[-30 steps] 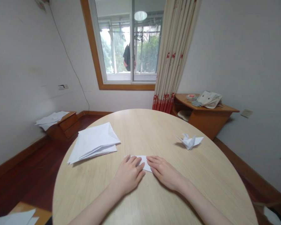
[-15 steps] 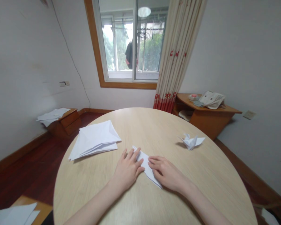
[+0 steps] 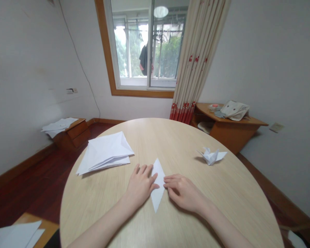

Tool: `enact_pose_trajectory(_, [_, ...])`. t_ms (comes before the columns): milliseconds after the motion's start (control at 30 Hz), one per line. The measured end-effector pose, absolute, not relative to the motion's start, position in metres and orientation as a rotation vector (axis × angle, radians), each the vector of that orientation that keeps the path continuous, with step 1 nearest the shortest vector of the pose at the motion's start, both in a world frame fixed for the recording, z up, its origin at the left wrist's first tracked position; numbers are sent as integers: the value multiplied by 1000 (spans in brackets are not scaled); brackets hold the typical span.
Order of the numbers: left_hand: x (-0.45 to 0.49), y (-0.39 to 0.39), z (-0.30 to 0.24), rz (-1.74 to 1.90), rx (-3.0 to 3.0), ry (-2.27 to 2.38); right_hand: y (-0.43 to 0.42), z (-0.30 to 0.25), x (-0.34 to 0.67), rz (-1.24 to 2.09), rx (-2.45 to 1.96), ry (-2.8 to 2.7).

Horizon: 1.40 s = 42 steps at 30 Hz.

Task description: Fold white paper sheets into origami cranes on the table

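Observation:
A folded piece of white paper (image 3: 158,196), shaped like a narrow diamond, lies on the table with its points facing away from me and toward me. On its left side rests my left hand (image 3: 141,182), fingers spread, with the thumb and forefinger over the paper. My right hand (image 3: 182,191) touches the right corner with outstretched fingertips; its fingers lie close together, and neither hand grips the paper. Further right stands a folded paper crane (image 3: 211,156).
A stack of white paper sheets (image 3: 107,151) lies at the left of the round wooden table (image 3: 155,134). More paper (image 3: 17,234) is on a surface at lower left. Behind the table are a low cabinet (image 3: 73,132), a curtain (image 3: 193,69) and a corner desk (image 3: 228,134) with a cloth bag (image 3: 235,110).
The folded paper has turned from a slant to nearly straight away from me, its near point moving left. Both hands stay beside it, with less of the paper covered by the left fingers.

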<state>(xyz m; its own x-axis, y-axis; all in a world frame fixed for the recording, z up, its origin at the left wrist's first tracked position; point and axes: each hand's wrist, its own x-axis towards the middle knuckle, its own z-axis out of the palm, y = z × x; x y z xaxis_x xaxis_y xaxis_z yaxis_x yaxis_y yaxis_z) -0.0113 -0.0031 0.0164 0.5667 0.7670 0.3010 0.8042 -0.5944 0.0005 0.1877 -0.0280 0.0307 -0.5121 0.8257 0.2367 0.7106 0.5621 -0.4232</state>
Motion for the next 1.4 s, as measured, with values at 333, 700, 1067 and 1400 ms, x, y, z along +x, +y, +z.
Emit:
enact_pose_trajectory(333, [-10, 2, 19, -368, -2686, -1343, -31, 34, 186, 374, -1175, -2413])
enact_pose_trajectory(700, [-14, 3, 20, -509, -2882, -1289, -31, 34, 187, 374, -1095, -2407])
enact_pose_trajectory(1067, [-17, 4, 16, -592, -2947, -1226, -22, 29, 192, 268, -1197, -2454])
enact_pose_trajectory(1400, [-14, 4, 15, -672, -2940, -1302, -21, 21, 188, 272, -1224, -2540])
